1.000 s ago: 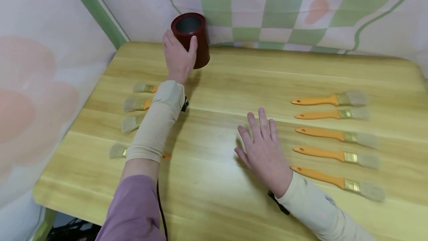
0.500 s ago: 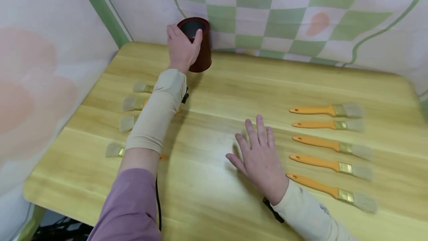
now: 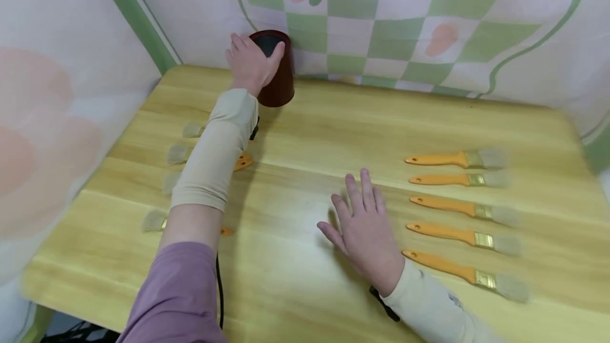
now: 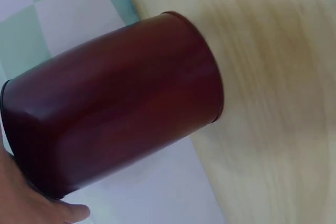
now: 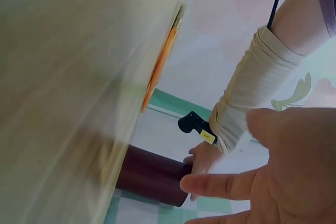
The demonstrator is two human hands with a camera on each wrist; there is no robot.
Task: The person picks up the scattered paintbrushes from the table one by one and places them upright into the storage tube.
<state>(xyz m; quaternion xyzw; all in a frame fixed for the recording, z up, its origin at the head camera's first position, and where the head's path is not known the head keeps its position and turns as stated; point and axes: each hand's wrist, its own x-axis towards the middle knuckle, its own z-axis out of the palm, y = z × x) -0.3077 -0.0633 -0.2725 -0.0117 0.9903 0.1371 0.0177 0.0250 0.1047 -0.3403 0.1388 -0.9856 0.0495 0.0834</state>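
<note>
A dark red cylindrical can (image 3: 282, 86) stands upright at the back of the wooden table, with its round opening facing up. My left hand (image 3: 250, 65) is at its upper rim, thumb and fingers spread to either side. In the left wrist view the thumb tip lies just beside the rim of the can (image 4: 115, 103); how firmly the hand touches it is unclear. My right hand (image 3: 367, 232) is palm down over the middle of the table, fingers spread, holding nothing. Nearest to it are several orange-handled paintbrushes (image 3: 440, 204) lying in a column on the right.
More paintbrushes (image 3: 153, 221) lie on the left side of the wooden table (image 3: 295, 216), partly hidden under my left arm. A fabric backdrop with green and white checks (image 3: 348, 41) rises right behind the can. A black cable (image 3: 220, 290) hangs along the left sleeve.
My left hand has moved up along the can, from its side to its rim, covering more of the opening. The can stays in place on the table. My right hand has shifted slightly leftward.
</note>
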